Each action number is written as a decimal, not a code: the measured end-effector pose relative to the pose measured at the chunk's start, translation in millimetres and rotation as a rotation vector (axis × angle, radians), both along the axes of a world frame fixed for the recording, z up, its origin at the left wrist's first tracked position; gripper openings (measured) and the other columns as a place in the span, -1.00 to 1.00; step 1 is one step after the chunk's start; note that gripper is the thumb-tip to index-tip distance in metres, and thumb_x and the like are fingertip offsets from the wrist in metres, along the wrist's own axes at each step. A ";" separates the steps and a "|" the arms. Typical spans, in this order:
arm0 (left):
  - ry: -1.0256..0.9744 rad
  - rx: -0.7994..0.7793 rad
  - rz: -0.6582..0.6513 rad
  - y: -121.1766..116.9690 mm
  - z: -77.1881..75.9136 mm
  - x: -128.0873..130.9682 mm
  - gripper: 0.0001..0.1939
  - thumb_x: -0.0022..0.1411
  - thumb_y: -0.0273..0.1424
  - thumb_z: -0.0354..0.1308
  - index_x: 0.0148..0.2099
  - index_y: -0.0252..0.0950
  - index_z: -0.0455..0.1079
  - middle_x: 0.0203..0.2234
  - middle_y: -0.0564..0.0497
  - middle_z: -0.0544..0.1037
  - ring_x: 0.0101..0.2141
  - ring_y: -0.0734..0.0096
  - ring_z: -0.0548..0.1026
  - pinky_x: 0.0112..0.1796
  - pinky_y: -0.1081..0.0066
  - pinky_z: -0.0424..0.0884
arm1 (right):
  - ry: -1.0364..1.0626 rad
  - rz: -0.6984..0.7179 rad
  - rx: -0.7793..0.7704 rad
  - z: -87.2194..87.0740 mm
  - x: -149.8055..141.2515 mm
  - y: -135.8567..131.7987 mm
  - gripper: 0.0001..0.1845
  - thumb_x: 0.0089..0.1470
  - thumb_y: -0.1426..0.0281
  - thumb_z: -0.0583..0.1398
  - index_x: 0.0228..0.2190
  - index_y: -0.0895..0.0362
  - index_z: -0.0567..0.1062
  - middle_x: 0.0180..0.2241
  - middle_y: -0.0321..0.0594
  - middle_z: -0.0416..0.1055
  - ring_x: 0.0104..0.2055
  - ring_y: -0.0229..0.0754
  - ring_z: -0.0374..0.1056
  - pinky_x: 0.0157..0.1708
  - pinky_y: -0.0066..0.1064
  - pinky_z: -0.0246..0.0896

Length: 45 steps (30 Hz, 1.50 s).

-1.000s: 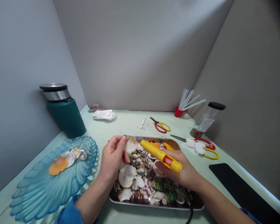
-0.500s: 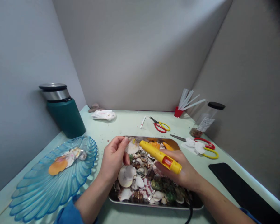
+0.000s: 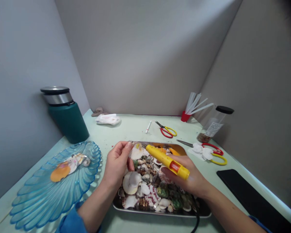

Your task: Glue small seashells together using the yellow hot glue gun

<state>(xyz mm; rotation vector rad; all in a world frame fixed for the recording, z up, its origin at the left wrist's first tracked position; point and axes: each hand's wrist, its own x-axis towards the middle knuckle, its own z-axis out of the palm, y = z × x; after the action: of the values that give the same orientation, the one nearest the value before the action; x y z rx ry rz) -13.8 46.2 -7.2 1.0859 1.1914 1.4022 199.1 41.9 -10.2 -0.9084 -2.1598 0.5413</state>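
My right hand is closed around a yellow hot glue pen with a red-orange window in its side. Its metal tip points left, toward my left hand. A black cord runs down beside my right wrist. My left hand pinches something small at its fingertips, too unclear to name. A pale shell with yellow marks is right by those fingertips; whether it is held cannot be made out. Both hands are above a metal tray heaped with mixed shells, among them a white scallop shell.
On the left lie a blue scalloped glass dish holding several shells, and a green bottle. Scissors, more scissors with white tissue, a red cup of glue sticks, a jar and a black phone-like slab lie around.
The glue pen's tip has shifted very slightly right, away from my left fingertips. My left hand has tilted a little, and more of the pale shell shows.
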 end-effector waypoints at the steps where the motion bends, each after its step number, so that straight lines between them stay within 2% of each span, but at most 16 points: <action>1: -0.003 -0.003 0.002 0.1 0.1 -0.1 -0.71 0.12 -0.15 0.09 -0.34 -0.29 0.27 -0.87 0.21 0.26 -0.82 0.63 0.20 -0.73 0.65 0.02 | 0.004 0.000 0.011 -0.2 0.1 0.0 -0.90 0.05 0.37 0.14 -0.44 0.14 0.38 -0.55 -0.32 0.33 -0.54 -0.30 0.20 -0.51 -0.45 0.09; 6: -0.007 -0.016 0.001 -0.1 0.5 -0.2 -0.72 0.12 -0.15 0.09 -0.34 -0.29 0.27 -0.89 0.22 0.25 -0.83 0.63 0.19 -0.73 0.65 0.01 | 0.015 -0.015 0.034 -1.1 0.0 -1.0 -0.92 0.04 0.38 0.16 -0.43 0.13 0.39 -0.52 -0.31 0.38 -0.53 -0.30 0.24 -0.49 -0.45 0.12; 19: 0.041 -0.010 -0.023 -1.7 3.3 0.6 -0.74 0.13 -0.18 0.10 -0.35 -0.29 0.27 -0.85 0.23 0.25 -0.82 0.65 0.20 -0.73 0.66 0.03 | 0.008 0.019 -0.015 -3.2 0.3 -0.9 -0.94 0.03 0.42 0.16 -0.45 0.14 0.35 -0.54 -0.33 0.31 -0.54 -0.31 0.18 -0.50 -0.46 0.06; 28: 0.082 -0.009 -0.072 -1.5 2.2 -0.4 -0.75 0.12 -0.19 0.10 -0.37 -0.28 0.29 -0.80 0.22 0.26 -0.81 0.64 0.22 -0.74 0.64 0.04 | 0.001 0.052 -0.046 5.6 -3.0 -2.4 -0.92 0.00 0.43 0.15 -0.49 0.13 0.31 -0.53 -0.31 0.32 -0.53 -0.30 0.17 -0.51 -0.46 0.07; 38: 0.066 -0.045 -0.079 -2.1 4.2 0.9 -0.73 0.07 -0.17 0.13 -0.39 -0.30 0.30 -0.77 0.19 0.31 -0.83 0.63 0.23 -0.76 0.63 0.03 | -0.026 0.054 -0.036 6.4 -4.6 -3.6 -0.98 -0.01 0.45 0.14 -0.44 0.14 0.37 -0.49 -0.27 0.36 -0.51 -0.28 0.22 -0.49 -0.46 0.09; 45: 0.091 -0.030 -0.106 -3.0 3.3 0.7 -0.74 0.10 -0.17 0.11 -0.38 -0.29 0.29 -0.77 0.19 0.32 -0.82 0.64 0.23 -0.75 0.64 0.04 | -0.034 0.056 -0.021 5.1 -4.7 -2.9 -0.84 -0.09 0.51 0.15 -0.35 0.15 0.42 -0.45 -0.26 0.40 -0.47 -0.26 0.27 -0.46 -0.47 0.11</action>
<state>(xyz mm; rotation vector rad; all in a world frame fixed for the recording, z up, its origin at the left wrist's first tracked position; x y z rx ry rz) -13.2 43.2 -3.9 1.1859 1.1978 1.2613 194.4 39.0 -5.1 -0.8763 -2.2200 0.5810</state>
